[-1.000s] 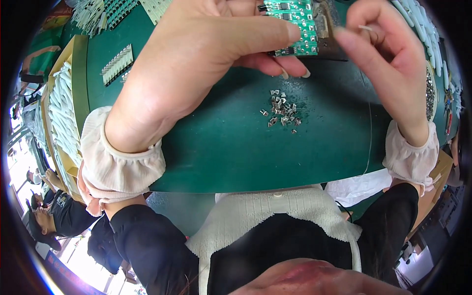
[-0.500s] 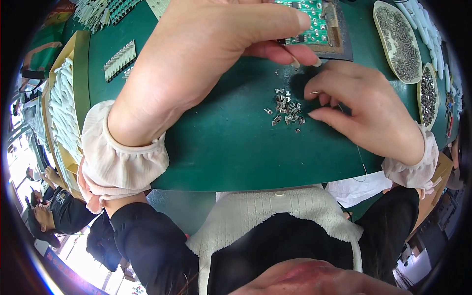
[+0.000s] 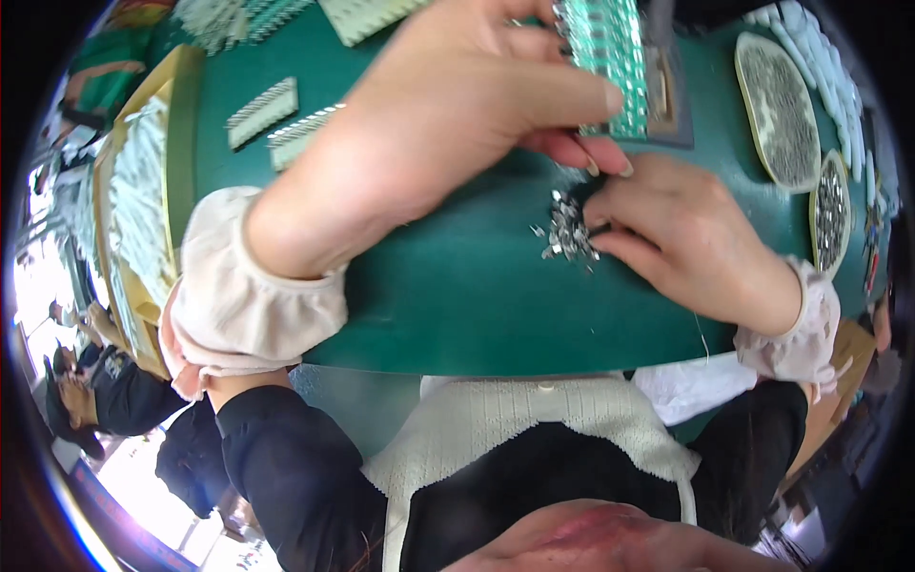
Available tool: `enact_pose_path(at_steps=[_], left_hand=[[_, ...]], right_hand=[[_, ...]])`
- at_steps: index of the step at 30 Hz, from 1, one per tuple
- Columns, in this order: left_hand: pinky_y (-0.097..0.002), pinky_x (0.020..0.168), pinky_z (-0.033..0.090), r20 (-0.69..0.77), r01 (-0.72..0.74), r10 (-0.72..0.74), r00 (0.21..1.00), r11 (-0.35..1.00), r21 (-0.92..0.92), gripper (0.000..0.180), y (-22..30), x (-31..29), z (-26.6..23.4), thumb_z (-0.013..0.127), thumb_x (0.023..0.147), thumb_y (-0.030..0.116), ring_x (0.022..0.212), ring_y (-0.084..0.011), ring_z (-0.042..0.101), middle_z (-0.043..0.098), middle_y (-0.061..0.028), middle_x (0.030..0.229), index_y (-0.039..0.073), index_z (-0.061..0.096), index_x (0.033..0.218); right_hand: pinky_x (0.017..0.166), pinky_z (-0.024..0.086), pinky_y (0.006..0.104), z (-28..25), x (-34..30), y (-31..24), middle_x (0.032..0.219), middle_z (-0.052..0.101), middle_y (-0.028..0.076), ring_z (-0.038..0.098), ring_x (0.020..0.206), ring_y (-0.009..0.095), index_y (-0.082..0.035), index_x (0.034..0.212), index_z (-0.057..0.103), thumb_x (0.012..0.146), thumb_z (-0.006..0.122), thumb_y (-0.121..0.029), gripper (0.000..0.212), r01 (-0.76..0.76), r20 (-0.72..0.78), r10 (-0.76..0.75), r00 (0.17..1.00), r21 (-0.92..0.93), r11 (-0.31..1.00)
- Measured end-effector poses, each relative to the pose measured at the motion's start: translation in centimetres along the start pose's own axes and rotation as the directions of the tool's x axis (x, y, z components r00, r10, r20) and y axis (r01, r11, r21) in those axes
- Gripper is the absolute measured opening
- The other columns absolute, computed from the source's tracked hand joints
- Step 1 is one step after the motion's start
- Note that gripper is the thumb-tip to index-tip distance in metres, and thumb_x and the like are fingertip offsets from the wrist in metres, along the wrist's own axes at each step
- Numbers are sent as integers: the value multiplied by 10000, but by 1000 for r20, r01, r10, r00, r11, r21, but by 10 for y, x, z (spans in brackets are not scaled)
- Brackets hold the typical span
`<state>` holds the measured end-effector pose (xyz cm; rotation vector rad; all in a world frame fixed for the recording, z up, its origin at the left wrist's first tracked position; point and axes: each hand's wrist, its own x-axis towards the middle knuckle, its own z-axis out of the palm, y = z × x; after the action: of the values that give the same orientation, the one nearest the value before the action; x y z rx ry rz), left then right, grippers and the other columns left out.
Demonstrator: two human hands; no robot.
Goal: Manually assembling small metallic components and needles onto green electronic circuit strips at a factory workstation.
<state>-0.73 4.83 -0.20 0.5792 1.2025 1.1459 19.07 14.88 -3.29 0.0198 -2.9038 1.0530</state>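
Note:
My left hand [image 3: 467, 119] grips a green circuit board [image 3: 620, 62] between thumb and fingers, tilting it at the far side of the table. Behind it lies a dark fixture with a brown recess [image 3: 665, 93], partly hidden. My right hand [image 3: 681, 219] is closed in a pinch at the right edge of a heap of small shiny metal pieces [image 3: 564, 231]. Blur and the fingers hide what the fingertips hold. Below that hand, a thin wire [image 3: 702, 336] hangs toward the table's near edge.
Two shallow oval trays, a large one [image 3: 780, 119] and a narrow one [image 3: 829, 214], hold small metal parts at right. Pale tubular pieces [image 3: 824, 67] lie beyond. Pinned strips [image 3: 262, 114] lie at left, beside a yellow box [image 3: 181, 143] of white pieces. People sit far left.
My right fingers have closed in on the heap's right edge. The circuit board has tilted in my left hand, so its face looks narrower. The whole view has shifted slightly.

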Motion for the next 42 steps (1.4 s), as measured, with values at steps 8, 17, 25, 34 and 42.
enact_pose_path(at_steps=[8, 17, 25, 34, 42], left_hand=[[-259, 643, 584, -3, -209, 209, 978, 978, -21, 311, -27, 3, -15, 667, 859, 7, 764, -206, 730, 681, -124, 909, -61, 512, 1120], [-299, 497, 583, -28, -252, 250, 968, 961, -111, 296, -47, 37, -7, 668, 771, -98, 663, -273, 733, 611, -137, 775, -46, 457, 972], [-328, 476, 600, -90, -294, 286, 954, 951, -92, 299, -52, 40, -13, 655, 749, -114, 649, -306, 736, 613, -200, 789, -97, 467, 981], [-337, 489, 610, -53, -278, 275, 960, 959, -54, 307, -42, 52, -4, 665, 732, -96, 689, -333, 738, 622, -207, 855, -141, 533, 1005], [-295, 559, 608, -114, -306, 293, 949, 943, -130, 253, -60, 19, -22, 657, 783, -69, 738, -229, 727, 602, -128, 888, -49, 498, 978]], right_hand=[[581, 468, 326, 7, 7, -18, 798, 583, 104, 588, 652, 232, -4, 890, 642, 719, 761, 33, 212, -40, -14, 40, 999, 18, 999], [578, 480, 326, 13, -3, -21, 787, 592, 122, 598, 630, 240, 18, 855, 635, 742, 756, 51, 169, -106, -34, 105, 994, -9, 994], [597, 445, 286, 13, -1, -24, 801, 568, 102, 552, 658, 193, 21, 868, 608, 782, 702, 76, 139, -160, 49, 163, 985, -56, 986], [622, 405, 229, 4, -15, -13, 776, 533, 19, 491, 693, 91, -9, 885, 579, 844, 669, 57, 119, -215, 35, 221, 975, -130, 968], [617, 514, 232, 3, 4, -11, 808, 673, 54, 645, 692, 100, 19, 907, 663, 820, 733, 1, 112, -186, 87, 187, 978, -25, 982]])
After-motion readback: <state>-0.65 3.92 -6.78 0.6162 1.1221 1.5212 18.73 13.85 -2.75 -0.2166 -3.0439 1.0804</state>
